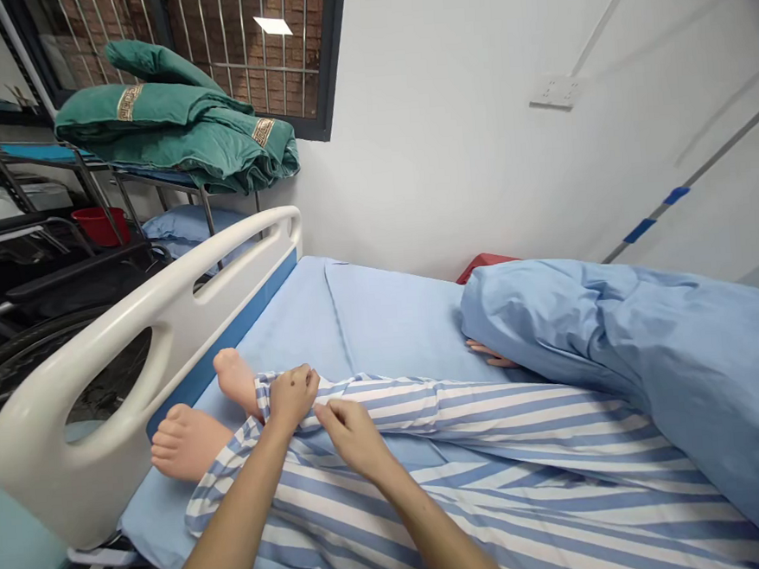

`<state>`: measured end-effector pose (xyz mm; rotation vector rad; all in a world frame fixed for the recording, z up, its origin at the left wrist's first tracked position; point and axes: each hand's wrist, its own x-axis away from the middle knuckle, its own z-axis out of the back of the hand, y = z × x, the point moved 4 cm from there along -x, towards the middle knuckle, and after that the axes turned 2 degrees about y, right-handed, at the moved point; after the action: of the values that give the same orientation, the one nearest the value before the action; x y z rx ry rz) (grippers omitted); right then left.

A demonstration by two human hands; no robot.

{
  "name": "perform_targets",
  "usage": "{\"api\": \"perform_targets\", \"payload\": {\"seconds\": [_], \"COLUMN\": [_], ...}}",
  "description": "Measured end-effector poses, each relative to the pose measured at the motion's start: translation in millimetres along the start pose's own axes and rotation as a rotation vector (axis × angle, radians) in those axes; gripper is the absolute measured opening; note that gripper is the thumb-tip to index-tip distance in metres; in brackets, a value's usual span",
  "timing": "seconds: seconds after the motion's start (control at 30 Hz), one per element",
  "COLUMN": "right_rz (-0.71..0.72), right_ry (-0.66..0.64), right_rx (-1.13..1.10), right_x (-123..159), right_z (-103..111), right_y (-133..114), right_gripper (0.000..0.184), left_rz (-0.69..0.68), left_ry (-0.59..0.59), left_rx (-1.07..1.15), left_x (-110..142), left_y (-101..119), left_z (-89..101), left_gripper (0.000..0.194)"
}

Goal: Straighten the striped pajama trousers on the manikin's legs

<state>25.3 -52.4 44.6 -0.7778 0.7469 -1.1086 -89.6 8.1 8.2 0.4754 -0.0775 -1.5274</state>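
A manikin in blue-and-white striped trousers lies on the bed, with one bare foot nearer me and the other foot farther away. Around the ankle end of the far trouser leg, my left hand is closed on the striped cloth. Just to its right, my right hand pinches the same leg at the lower shin, its thumb and fingertips close to my left hand. The cloth between the fingers is partly hidden. The near leg's wide hem lies loose under my left forearm.
A blue quilt covers the manikin's upper part, with its hand showing at the edge. The white footboard rises at the left. Behind it are folded green bedding on a rack, a wheelchair and a red bucket.
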Motion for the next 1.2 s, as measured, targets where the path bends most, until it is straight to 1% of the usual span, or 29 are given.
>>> {"api": "perform_targets", "payload": {"seconds": [0.1, 0.13, 0.2, 0.27, 0.37, 0.43, 0.5, 0.67, 0.77, 0.87, 1.0, 1.07, 1.13, 1.2], "right_rz": [0.1, 0.117, 0.116, 0.088, 0.049, 0.047, 0.058, 0.066, 0.064, 0.064, 0.07, 0.07, 0.062, 0.05], "right_ry": [0.066, 0.094, 0.152, 0.211, 0.275, 0.289, 0.28, 0.247, 0.252, 0.255, 0.256, 0.259, 0.263, 0.264], "right_rx": [0.047, 0.067, 0.108, 0.127, 0.054, -0.007, -0.021, 0.014, 0.009, 0.007, 0.007, 0.011, 0.018, 0.03], "right_x": [-38, -49, -64, -70, -69, -66, -64, -64, -65, -65, -65, -65, -66, -66], "right_z": [4, 5, 7, 11, 18, 21, 21, 20, 20, 20, 21, 20, 19, 18], "right_y": [-11, -9, 3, 23, 51, 60, 62, 57, 58, 60, 60, 60, 60, 60], "right_gripper": [0.038, 0.037, 0.035, 0.036, 0.039, 0.04, 0.04, 0.04, 0.04, 0.041, 0.041, 0.041, 0.04, 0.04], "left_rz": [-0.028, -0.034, -0.034, -0.027, -0.003, -0.016, -0.052, -0.153, -0.188, -0.206, -0.175, -0.146, -0.096, -0.043], "left_ry": [-0.073, -0.09, -0.105, -0.126, -0.21, -0.271, -0.29, -0.211, -0.168, -0.152, -0.189, -0.183, -0.129, -0.053], "left_rx": [-0.025, -0.036, -0.068, -0.112, -0.169, -0.184, -0.21, -0.297, -0.306, -0.32, -0.348, -0.344, -0.301, -0.204], "left_x": [-1, -1, -4, -9, -21, -29, -35, -39, -36, -35, -36, -35, -33, -31], "left_y": [0, 0, -2, -5, -10, -12, -11, -3, 0, -1, -8, -7, -1, 8], "left_z": [0.2, -0.9, -4.2, -9.0, -16.6, -19.4, -19.1, -12.8, -9.2, -4.8, 0.8, 3.6, 6.6, 7.9], "left_gripper": [0.03, 0.03, 0.031, 0.033, 0.034, 0.034, 0.034, 0.035, 0.037, 0.037, 0.032, 0.031, 0.032, 0.033]}}
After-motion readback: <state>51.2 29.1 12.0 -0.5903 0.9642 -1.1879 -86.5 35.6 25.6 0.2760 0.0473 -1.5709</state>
